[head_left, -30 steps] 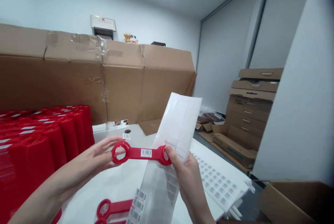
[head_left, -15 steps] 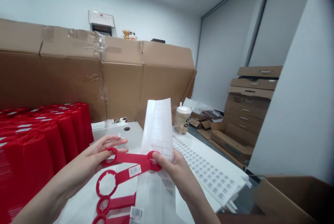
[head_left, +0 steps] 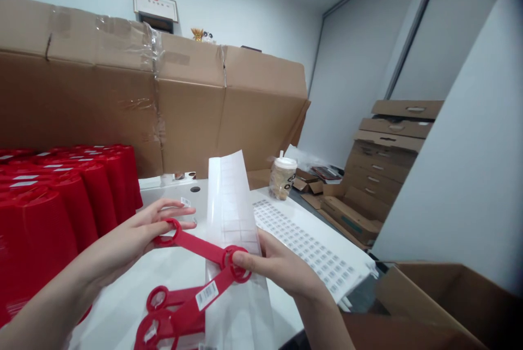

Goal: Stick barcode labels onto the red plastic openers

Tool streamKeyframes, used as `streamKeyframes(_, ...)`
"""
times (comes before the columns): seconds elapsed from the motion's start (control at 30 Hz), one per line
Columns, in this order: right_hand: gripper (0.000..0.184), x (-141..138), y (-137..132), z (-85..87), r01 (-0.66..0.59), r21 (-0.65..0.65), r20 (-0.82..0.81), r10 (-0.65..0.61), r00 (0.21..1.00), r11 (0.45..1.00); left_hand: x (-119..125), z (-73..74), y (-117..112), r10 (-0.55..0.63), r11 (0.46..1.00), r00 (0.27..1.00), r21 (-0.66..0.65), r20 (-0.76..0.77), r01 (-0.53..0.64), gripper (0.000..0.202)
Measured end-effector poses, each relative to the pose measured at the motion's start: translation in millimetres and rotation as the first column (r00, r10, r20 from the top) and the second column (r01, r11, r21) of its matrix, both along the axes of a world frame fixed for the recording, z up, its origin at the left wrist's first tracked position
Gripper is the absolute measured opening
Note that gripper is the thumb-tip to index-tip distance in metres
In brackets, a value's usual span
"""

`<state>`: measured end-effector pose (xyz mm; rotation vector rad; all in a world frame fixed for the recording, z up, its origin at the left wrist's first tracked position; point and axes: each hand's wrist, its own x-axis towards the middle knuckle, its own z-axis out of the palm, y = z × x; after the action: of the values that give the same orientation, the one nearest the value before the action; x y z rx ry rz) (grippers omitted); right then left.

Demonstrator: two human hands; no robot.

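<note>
My left hand (head_left: 151,225) pinches the ringed end of a flat red plastic strip (head_left: 200,246). A small barcode sticker (head_left: 185,202) clings to one of its fingertips. My right hand (head_left: 281,263) has its thumb on the strip's other round end, where a second red strip (head_left: 183,315) with a white barcode label (head_left: 206,295) meets it. The same hand also grips a glossy, curled white backing sheet (head_left: 229,192) behind the strips. More ringed red strips (head_left: 157,298) lie lower down, partly covered. My right fingers are mostly hidden behind the sheet.
Bundled red pieces (head_left: 81,203) with labels stand at the left. Sheets of barcode stickers (head_left: 306,246) lie on the white table's right side, near a lidded cup (head_left: 281,178). Large cardboard (head_left: 192,116) rises behind. An open carton (head_left: 441,295) sits at lower right; stacked boxes (head_left: 379,159) are beyond.
The backing sheet and my right hand have shifted left in view. The labelled strip has swung downward, its ringed end now over the lower strips. My left hand still holds the upper strip.
</note>
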<state>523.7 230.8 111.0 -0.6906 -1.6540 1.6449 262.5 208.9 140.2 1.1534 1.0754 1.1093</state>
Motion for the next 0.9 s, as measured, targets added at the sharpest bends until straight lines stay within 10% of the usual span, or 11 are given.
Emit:
streamKeyframes(0.23,0.05,0,2,0.3,-0.121,0.053,-0.012,0.121,0.993,0.991,-3,-0.9,-3,-0.043,0.999,0.999,0.001,-0.027,0.043,0.028)
streamKeyframes(0.5,0.04,-18,-3,-4.8,0.355,0.181,-0.034,-0.355,0.934,0.917,12,-7.5,-14,0.081,0.973,0.99,0.225,-0.119,-0.053,0.023)
streamKeyframes(0.77,0.032,-3,-11,-1.6,0.502,0.124,-0.064,-0.498,0.865,0.856,34,-22.2,-13,0.263,0.913,0.941,0.37,-0.215,-0.171,0.03)
streamKeyframes(0.9,0.029,0,-8,-4.8,0.527,0.194,-0.064,-0.525,0.848,0.827,20,-3.7,-22,0.382,0.89,0.862,0.386,-0.334,-0.245,0.049)
